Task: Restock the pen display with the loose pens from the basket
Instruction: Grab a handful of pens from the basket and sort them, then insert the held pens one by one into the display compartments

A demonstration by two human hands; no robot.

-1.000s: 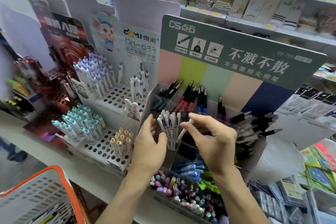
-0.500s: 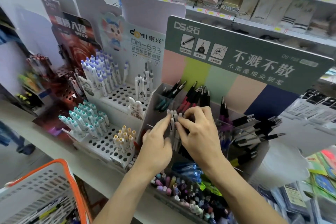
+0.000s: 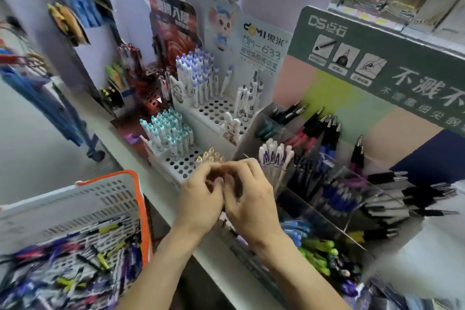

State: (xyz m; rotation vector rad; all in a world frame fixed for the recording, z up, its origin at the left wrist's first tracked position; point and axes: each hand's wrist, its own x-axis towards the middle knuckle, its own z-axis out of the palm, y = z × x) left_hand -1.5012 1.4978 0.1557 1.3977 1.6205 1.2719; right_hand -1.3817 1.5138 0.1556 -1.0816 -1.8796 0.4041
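Both hands are together in front of the pen display (image 3: 334, 184), fingers curled in toward each other. The left hand (image 3: 201, 199) and right hand (image 3: 249, 196) are touching, knuckles up, and whether anything is pinched between them I cannot tell; the frame is blurred there.

Just beyond the right hand's fingers, a bunch of white pens (image 3: 275, 156) with purple print stands in a front compartment of the display, nearly upright, long axis vertical, rounded ends up. Behind them, black, red and blue pens (image 3: 319, 128) lean back with metal tips pointing up. At the display's right side, black and grey pens (image 3: 402, 199) lie almost flat, tips pointing right.

Left of the display sits a white holed rack (image 3: 214, 113) holding blue-capped and teal-capped pens upright, and a small cluster of yellow-capped pens (image 3: 210, 156) pokes up right above the left hand.

Down at the lower left of the display, the orange-rimmed basket (image 3: 141, 199) is full of loose pens (image 3: 83, 259) lying every which way.
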